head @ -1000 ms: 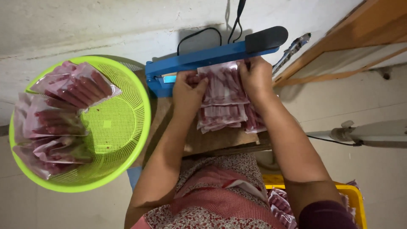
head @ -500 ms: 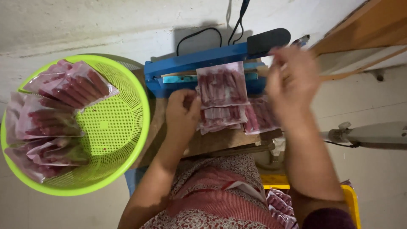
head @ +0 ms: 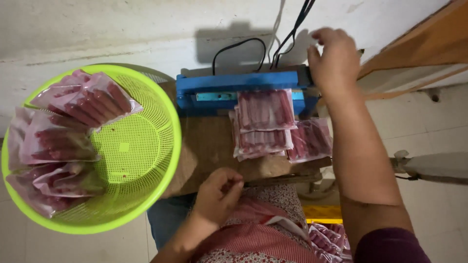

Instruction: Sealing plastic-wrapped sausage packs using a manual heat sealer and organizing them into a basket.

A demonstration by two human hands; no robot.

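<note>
Head view: I see clear plastic packets of red sausages stacked at the bench's far edge, against the blue sealer; right hand loosely curled just beside them, left hand closed at the near edge, well apart.

Lime-green perforated basket sitting at left, holding several clear sealed packets of red sausages, packets leaning against its left wall. Black cables hanging down whitish wall. Wooden frame slanting across upper right corner. Pale tiled floor showing at right. Yellow crate lying low at right, partly hidden, more red packets resting beside it. White rod-like object jutting in from right edge, unclear what.
</note>
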